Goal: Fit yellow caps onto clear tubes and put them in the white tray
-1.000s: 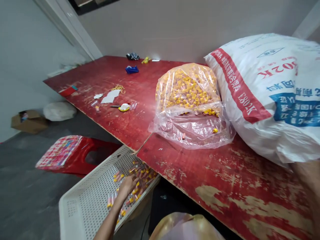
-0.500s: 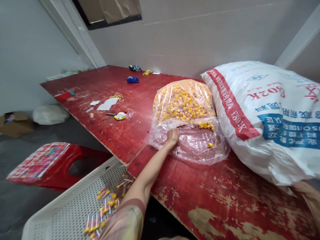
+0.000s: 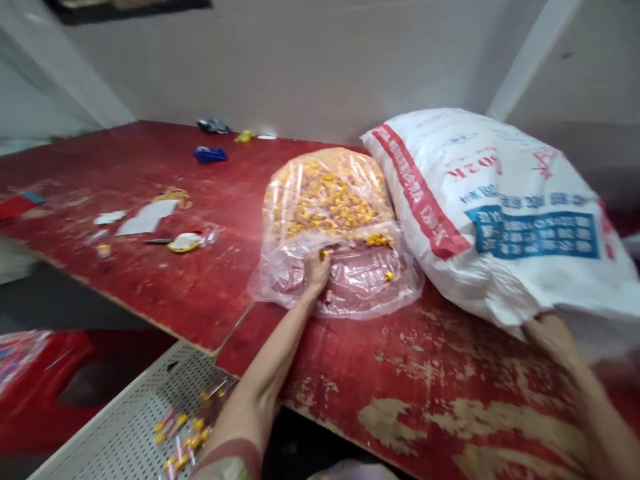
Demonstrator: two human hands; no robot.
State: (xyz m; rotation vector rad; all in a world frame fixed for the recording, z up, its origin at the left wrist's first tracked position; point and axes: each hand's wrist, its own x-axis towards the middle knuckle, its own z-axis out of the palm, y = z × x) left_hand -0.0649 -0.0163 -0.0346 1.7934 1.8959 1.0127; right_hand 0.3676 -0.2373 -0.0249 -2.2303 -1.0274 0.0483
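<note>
My left hand (image 3: 317, 272) is closed over the mouth of a clear plastic bag (image 3: 370, 293) lying on the table. A small yellow cap (image 3: 325, 254) shows at its fingertips. Many yellow caps (image 3: 335, 207), mixed with pink pieces, fill the back of the bag. One loose cap (image 3: 389, 276) lies near the front, and a small pink piece (image 3: 329, 297) is just below my left hand. My right hand (image 3: 547, 333) reaches under the lower edge of a big white printed sack (image 3: 505, 173); the sack hides its fingers.
A white perforated basket (image 3: 115, 430) with clear yellow-ended tubes (image 3: 187, 443) stands below the red table (image 3: 225, 193). Scissors (image 3: 183, 242), white paper (image 3: 147, 217) and a blue tape dispenser (image 3: 210, 155) lie on the left. A red stool (image 3: 60, 393) is beside the basket.
The view has swung right, so things sit further left. My right hand shows more fully at the sack. A yellow cap at my left fingertips and a pink piece beneath have come into sight.
</note>
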